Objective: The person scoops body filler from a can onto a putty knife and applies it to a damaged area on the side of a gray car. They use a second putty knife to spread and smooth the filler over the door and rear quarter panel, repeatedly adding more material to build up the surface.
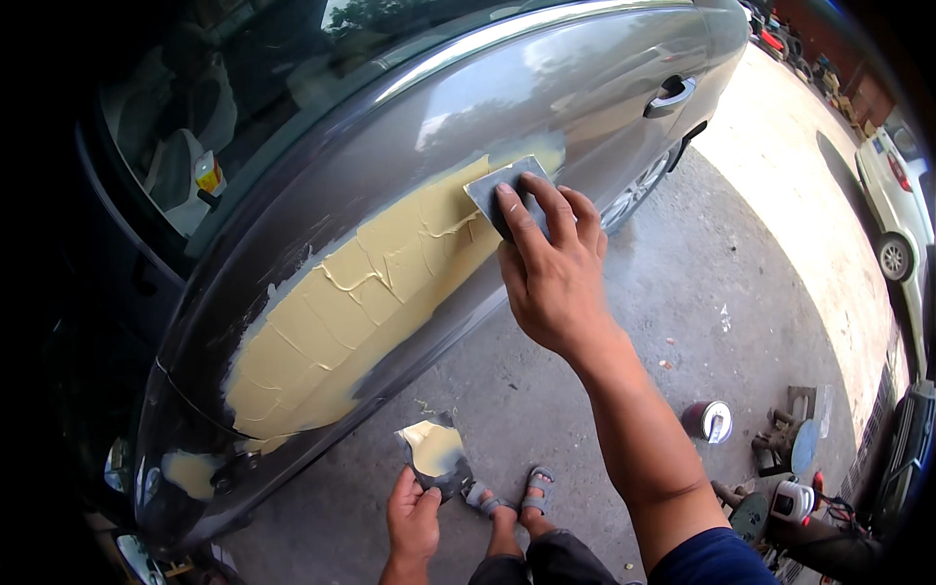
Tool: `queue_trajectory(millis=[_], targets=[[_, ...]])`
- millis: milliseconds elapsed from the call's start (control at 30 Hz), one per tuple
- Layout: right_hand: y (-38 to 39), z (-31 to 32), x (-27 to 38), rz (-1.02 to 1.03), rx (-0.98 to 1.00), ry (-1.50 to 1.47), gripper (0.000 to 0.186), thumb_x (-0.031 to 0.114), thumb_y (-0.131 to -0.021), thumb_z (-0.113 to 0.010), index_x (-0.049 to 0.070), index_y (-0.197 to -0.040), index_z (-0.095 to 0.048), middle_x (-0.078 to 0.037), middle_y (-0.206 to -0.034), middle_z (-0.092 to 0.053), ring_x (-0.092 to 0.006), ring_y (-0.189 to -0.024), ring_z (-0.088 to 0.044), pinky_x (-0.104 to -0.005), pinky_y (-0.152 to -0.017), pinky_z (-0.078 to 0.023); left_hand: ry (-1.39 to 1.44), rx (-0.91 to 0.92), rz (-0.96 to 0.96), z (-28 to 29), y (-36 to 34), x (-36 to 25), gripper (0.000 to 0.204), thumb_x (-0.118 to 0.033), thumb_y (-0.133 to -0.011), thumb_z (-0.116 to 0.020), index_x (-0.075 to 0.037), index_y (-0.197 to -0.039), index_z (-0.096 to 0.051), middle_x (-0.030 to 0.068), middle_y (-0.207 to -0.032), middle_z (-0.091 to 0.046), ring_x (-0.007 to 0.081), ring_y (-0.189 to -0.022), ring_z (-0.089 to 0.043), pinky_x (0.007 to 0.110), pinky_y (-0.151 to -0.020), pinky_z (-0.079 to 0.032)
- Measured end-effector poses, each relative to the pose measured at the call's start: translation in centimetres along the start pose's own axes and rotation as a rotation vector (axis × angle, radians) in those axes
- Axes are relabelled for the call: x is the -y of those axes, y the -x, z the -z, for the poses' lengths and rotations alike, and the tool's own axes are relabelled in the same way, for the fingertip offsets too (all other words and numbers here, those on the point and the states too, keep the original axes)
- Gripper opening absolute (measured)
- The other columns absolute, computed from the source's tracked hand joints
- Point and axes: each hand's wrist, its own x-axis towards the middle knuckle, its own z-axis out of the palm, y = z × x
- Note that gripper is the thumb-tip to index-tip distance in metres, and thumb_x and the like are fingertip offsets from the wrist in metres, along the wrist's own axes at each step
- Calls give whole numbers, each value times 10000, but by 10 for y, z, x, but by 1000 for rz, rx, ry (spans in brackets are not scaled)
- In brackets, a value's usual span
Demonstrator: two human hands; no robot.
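My right hand point(558, 258) grips a flat dark putty spreader point(509, 187), its fingers spread along the back. The spreader's edge lies against the upper right end of a pale yellow filler patch point(341, 292) on a grey car door point(546, 83). Ridges and seams run across the patch. Below it, my left hand point(414, 517) pinches the lower edge of a dark mixing board point(450, 478), which bears a smear of yellow filler point(429, 447). The board is held apart from the car. A smaller filler spot point(190, 473) shows near the door's front end.
A round tin point(709, 421) stands on the concrete floor at right, by a low stool-like stand point(785, 444) and tools point(795, 499). My sandalled feet point(512, 495) are below. A chrome door handle point(671, 96) sits at upper right. A white car point(892, 195) is parked beyond.
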Motion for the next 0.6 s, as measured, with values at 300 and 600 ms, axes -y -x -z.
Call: queue_trajectory(millis=[300,600], targets=[[27,-29,-19,11,28,-18,534,115,-840,-626,165,-1361,-521,-101,-1410,-444,-411,-1245,-390,-531,-1016,-341,20,32,-16,-3,-4,-1,569,118,-825,-408,86,-1393,-400,164,-1309,-566,208,-1212,-550,320,-1052,-387],[-9,-20,-35,1,-41,-52,497,129,-875,-609,168,-1362,-516,-105,-1415,-443,-427,-1251,-386,-541,-1009,-359,13,-9,-41,2,0,8,529,126,-838,-436,91,-1367,-428,136,-1243,-601,161,-1131,-583,266,-986,-417]])
